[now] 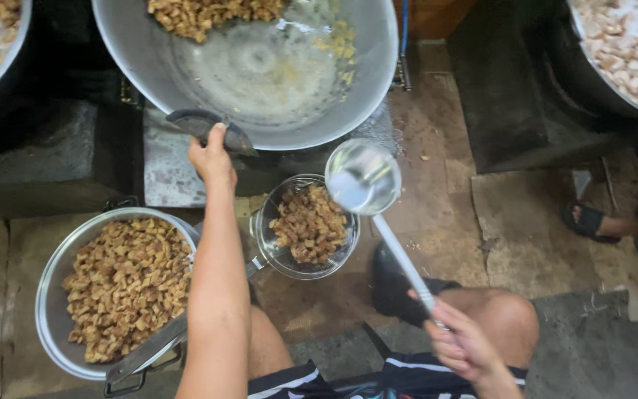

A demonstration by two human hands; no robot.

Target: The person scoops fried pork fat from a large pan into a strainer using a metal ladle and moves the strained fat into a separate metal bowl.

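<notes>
Worn stone flooring and dark stove blocks frame a frying station. From left: a metal basin point(53, 303) of browned fried pieces sits on the floor; the left hand point(212, 159) clenches the handle point(201, 125) at the big wok's point(260, 74) near rim; a wire strainer point(308, 225) holds more pieces; the right hand point(463, 343) grasps a steel ladle point(363, 177) poised above the strainer's edge.

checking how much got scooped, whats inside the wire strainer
The wire strainer holds a heap of browned fried chunks. The bare mesh rim shows around it; whatever lies beneath the heap is covered.
</notes>
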